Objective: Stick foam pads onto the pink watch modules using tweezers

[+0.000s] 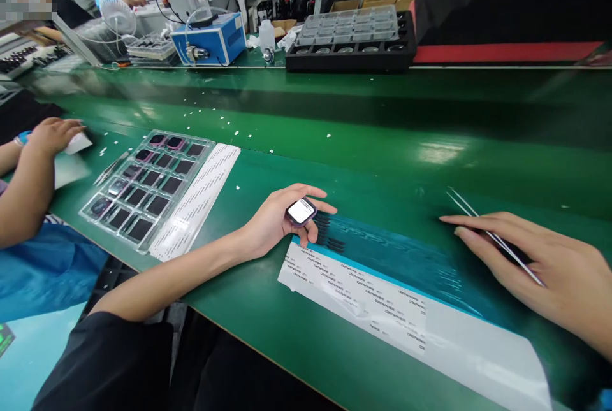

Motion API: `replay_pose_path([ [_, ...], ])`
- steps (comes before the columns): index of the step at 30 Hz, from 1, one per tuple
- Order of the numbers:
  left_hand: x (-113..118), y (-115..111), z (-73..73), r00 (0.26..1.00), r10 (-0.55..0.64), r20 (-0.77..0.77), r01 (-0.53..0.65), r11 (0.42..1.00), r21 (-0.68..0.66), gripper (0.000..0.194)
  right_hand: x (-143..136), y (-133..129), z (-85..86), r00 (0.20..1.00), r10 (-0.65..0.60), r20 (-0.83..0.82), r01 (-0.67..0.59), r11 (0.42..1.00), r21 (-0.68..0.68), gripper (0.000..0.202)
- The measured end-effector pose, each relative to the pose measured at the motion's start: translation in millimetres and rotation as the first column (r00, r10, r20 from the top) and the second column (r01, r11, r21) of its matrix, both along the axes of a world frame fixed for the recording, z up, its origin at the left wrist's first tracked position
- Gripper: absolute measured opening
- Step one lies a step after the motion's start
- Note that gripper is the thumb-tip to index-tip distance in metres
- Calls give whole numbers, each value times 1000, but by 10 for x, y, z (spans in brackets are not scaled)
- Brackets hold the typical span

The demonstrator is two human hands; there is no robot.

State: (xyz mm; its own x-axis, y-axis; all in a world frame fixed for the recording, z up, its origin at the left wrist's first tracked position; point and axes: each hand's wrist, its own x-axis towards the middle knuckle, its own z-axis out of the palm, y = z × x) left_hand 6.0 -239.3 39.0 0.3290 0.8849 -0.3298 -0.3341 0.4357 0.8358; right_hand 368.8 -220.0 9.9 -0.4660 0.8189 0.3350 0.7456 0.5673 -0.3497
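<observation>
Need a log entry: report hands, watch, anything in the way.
Left hand holding watch. Right hand holding tweezers, apart from watch. Blue film between hands; nothing seen blocking.

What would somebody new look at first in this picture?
Probably the small watch-like thing with its bright white face, in the left hand near the middle. Then perhaps the shiny tweezers in the right hand, and the blue film on the green bench between the hands.

Bright light glares off the green surface [438,152], shadowed farther back; edges stretch.
</observation>
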Motion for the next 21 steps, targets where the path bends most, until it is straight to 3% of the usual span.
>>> replay_pose_path([
  [2, 7, -11, 14, 999, 29, 13, -29, 999, -32, 21, 0, -2, -3, 1000, 9, 3, -9, 1000, 15, 38],
  [5, 18, -50, 47, 998, 55, 10, -55, 998, -43, 41, -18, -3, -3, 1000, 22, 2, -22, 998, 52, 37],
  [7, 18, -72, 62, 998, 57, 14, -57, 998, -18, 42, -36, -3, -4, 1000, 29, 0, -29, 996, 83, 37],
  [12, -10, -70, 74, 999, -41, -33, 45, 992, 116, 44, -45, -5, -25, 999, 45, -24, -42, 992, 119, 36],
  [17, -19, -47, 81, 987, -86, -133, 102, 988, 113, 21, -4, -10, -69, 998, -25, -57, 28, 998, 48, 40],
  [20, 9, -53, 72, 984, -12, -179, 32, 994, 109, 8, 10, -10, -68, 998, -39, -42, 40, 999, 7, 41],
  [21, 22, -55, 68, 981, 23, -193, -2, 994, 107, 13, 12, -10, -62, 999, -30, -36, 30, 1000, 4, 40],
])
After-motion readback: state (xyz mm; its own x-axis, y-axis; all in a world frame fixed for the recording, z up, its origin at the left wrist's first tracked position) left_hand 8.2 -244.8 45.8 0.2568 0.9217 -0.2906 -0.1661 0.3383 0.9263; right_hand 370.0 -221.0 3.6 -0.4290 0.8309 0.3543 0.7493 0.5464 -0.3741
